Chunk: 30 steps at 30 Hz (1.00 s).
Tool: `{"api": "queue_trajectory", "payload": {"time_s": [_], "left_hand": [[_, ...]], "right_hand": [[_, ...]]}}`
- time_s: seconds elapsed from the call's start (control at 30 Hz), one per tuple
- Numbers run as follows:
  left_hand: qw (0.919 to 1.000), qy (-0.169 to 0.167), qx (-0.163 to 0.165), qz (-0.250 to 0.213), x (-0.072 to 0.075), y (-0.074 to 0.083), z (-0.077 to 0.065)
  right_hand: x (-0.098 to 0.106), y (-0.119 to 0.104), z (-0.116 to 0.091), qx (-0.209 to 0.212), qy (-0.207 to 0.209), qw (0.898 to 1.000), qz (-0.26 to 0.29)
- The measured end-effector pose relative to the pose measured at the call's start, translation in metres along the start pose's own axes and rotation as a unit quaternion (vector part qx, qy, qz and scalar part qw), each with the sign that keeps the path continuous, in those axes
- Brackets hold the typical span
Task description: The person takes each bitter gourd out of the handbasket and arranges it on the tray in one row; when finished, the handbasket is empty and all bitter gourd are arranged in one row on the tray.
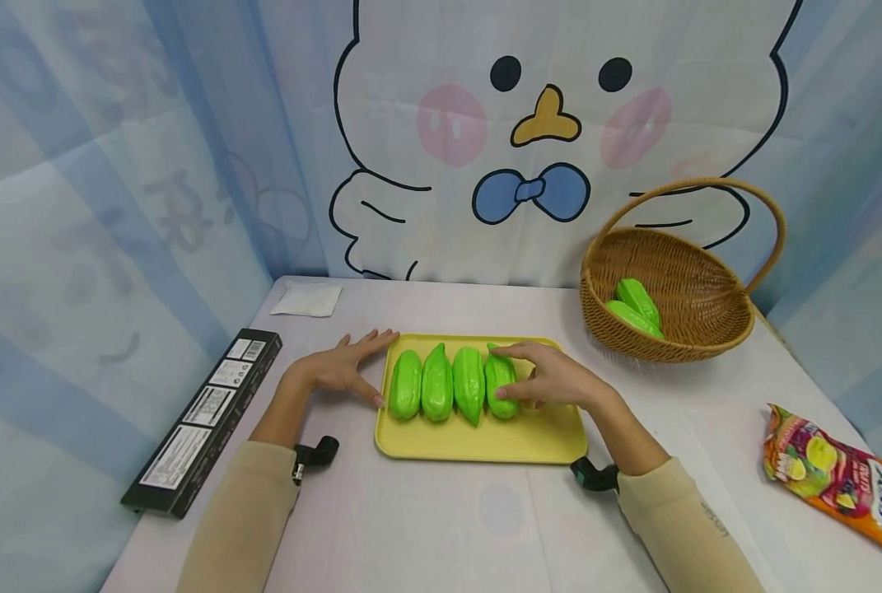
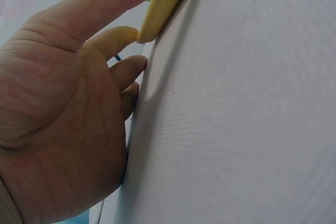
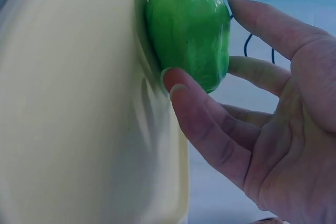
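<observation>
Several glossy green peppers lie side by side on a yellow tray [image 1: 552,441]. My right hand [image 1: 555,375] reaches around the rightmost green pepper [image 1: 501,385], thumb at its near part and a finger at its far end. The right wrist view shows fingertips [image 3: 184,85] against this pepper [image 3: 191,30] and the thumb beside it. At the tray's left edge, my left hand [image 1: 337,366] spreads its fingers, holding nothing. In the left wrist view a finger of that hand [image 2: 58,98] meets the tray rim [image 2: 163,9].
A wicker basket [image 1: 707,288] with green peppers inside stands at the back right. To the right lies an orange snack bag [image 1: 837,478]. A long black box [image 1: 203,420] sits along the left side, and a white packet [image 1: 307,299] lies at the back left.
</observation>
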<state>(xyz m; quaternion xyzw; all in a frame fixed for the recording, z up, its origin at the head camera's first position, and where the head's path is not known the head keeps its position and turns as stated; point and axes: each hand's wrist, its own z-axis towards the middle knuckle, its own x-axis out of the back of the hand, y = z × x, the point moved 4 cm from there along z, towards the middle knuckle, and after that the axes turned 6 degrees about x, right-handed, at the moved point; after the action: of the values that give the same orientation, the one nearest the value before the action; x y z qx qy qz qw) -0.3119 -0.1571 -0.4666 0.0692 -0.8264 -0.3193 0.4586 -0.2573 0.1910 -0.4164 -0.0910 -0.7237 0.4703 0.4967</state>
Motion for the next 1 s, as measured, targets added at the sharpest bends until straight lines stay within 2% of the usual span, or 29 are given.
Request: {"api": "queue_trajectory", "payload": {"time_s": [0.63,0.9,1.0], "left_hand": [[1.0,-0.003,-0.002,-0.003,0.0003,0.0032,-0.0017],[1.0,-0.001,0.0,0.0,0.0004,0.0032,-0.0026],[1.0,0.0,0.0,-0.001,0.0003,0.003,-0.0027]], "right_hand": [[-0.0017,-0.002,0.0007,-0.006,-0.009,1.0,0.015],[-0.001,-0.0021,0.0004,0.01,-0.009,1.0,0.001],[0.0016,-0.0011,-0.0003,0.017,0.003,1.0,-0.006]]}}
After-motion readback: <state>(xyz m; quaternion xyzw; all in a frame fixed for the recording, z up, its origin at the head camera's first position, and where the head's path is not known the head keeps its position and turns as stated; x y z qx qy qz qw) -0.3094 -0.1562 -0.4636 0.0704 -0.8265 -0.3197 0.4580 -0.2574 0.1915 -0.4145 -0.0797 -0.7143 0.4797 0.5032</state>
